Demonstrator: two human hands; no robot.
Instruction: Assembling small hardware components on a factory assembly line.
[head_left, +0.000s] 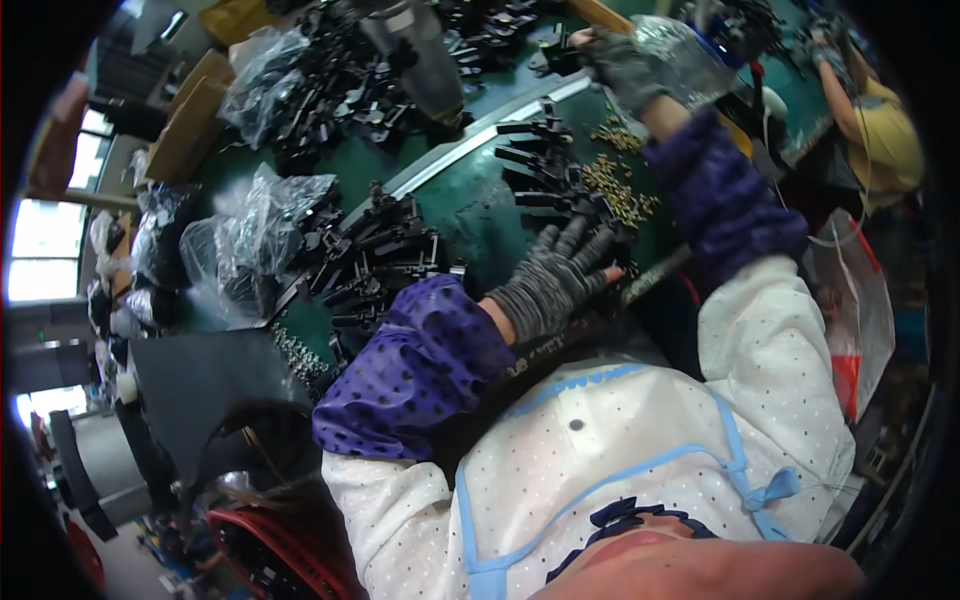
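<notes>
My left hand (553, 287), in a grey fingerless glove, lies palm down at the near edge of the green table. Its fingers are stretched out and a little apart, over the near end of a row of black clamp-like parts (545, 160). The thumb points right, beside a spread of small brass-coloured pieces (618, 190). My right hand (628, 72), gloved the same way, reaches to the far right. One bare fingertip shows near a loose black part (555, 52); the other fingers are mostly hidden, so its grip is unclear.
A metal strip (450, 155) crosses the green table (470, 215). Black parts (375, 255) and clear plastic bags (255, 235) lie left; a larger black heap (350, 90) and a grey cylindrical device (415, 60) stand beyond. Another person (880, 140) works at far right.
</notes>
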